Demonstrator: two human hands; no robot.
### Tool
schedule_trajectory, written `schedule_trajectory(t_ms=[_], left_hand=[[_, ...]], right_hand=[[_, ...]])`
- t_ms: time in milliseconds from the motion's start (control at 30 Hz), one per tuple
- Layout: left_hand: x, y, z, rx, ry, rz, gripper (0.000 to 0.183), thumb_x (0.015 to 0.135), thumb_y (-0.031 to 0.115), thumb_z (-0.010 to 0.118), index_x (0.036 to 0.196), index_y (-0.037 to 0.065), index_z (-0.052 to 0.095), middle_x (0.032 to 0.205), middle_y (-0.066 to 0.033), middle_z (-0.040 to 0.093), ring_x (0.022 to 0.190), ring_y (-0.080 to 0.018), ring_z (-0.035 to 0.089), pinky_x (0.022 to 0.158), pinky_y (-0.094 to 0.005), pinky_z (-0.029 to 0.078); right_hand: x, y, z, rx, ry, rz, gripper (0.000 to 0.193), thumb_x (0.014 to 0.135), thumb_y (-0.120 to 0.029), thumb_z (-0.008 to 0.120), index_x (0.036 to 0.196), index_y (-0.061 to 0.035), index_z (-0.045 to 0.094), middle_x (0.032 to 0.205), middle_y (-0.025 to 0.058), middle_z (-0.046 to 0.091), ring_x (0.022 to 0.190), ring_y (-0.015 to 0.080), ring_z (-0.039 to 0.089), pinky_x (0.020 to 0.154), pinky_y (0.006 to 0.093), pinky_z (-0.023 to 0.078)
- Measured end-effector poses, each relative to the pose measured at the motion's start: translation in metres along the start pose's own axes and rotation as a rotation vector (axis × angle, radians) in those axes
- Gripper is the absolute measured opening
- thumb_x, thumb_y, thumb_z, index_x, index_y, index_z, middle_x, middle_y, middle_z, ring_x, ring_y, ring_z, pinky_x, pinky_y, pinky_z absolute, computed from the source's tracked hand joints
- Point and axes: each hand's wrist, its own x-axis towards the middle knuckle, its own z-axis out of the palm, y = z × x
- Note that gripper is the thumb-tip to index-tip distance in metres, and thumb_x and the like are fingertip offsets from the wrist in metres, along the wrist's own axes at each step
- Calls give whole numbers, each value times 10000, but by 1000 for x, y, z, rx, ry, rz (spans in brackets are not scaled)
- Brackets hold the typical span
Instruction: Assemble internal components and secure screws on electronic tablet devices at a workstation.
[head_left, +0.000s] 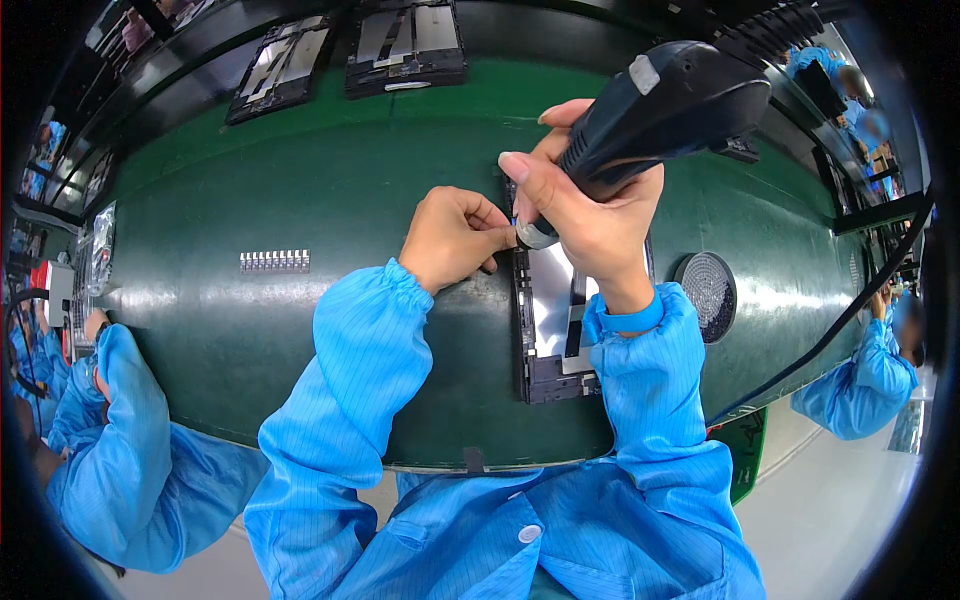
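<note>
Far L, a co-worker's blue sleeve [140, 440] at the bench edge; then, on the green tabletop [200, 210], a short row of small silvery pcs [275, 261], lying side to side, well apart from both hands. At the back, 2 similar flat units, one dark-framed [280, 72], the other [405, 48] to its R. Next the L hand [445, 240], just off the L edge of the open flat device [548, 300]: thumb + index drawn close, tips right by the tool's pale tip [537, 234]; can't tell if they meet or pinch anything. Device lies flat on the tabletop, R of L fingers and mostly nearer the body, long axis running near-far. R hand [600, 215] is the nearer one, directly above its far part, fingers wrapped round a black corded handheld tool [665, 120], slanted tip-down toward the far L edge. In the way: R hand, tool and R sleeve [655, 375] hide much of the device's far end + R side. Just R of that sleeve, a round dish w/ a grainy grey fill [707, 297]; then a black cable [850, 325] curving along the R side.
</note>
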Motion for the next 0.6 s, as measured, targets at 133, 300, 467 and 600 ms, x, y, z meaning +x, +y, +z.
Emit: schedule_trajectory(t_ms=[133,300,467,600], left_hand=[[1,0,0,13,-7,-3,92,744,34,702,747,-40,648,639,-73,635,487,-106,590,438,-228,453],[3,-3,-1,15,-9,-1,89,747,39,698,746,-35,649,638,-69,636,488,-103,590,439,-231,453],[1,-2,-4,30,7,23,105,757,61,700,763,-33,652,658,-74,640,516,-107,600,449,-234,463],[-3,2,-26,3,-130,37,105,773,57,687,801,-40,657,695,-81,645,569,-111,612,492,-238,483]], right_hand=[[0,0,-1,-6,-16,0,321,742,84,692,1010,52,517,625,70,593,497,109,559,458,231,446],[-1,-3,3,34,-15,38,323,738,92,691,1006,48,516,625,75,593,500,111,559,458,232,443],[-4,-3,10,16,-29,33,317,729,98,690,992,45,521,627,74,593,503,107,559,461,229,444],[-3,-3,14,28,-46,39,307,721,104,685,976,40,526,625,70,590,502,105,560,462,224,449]])
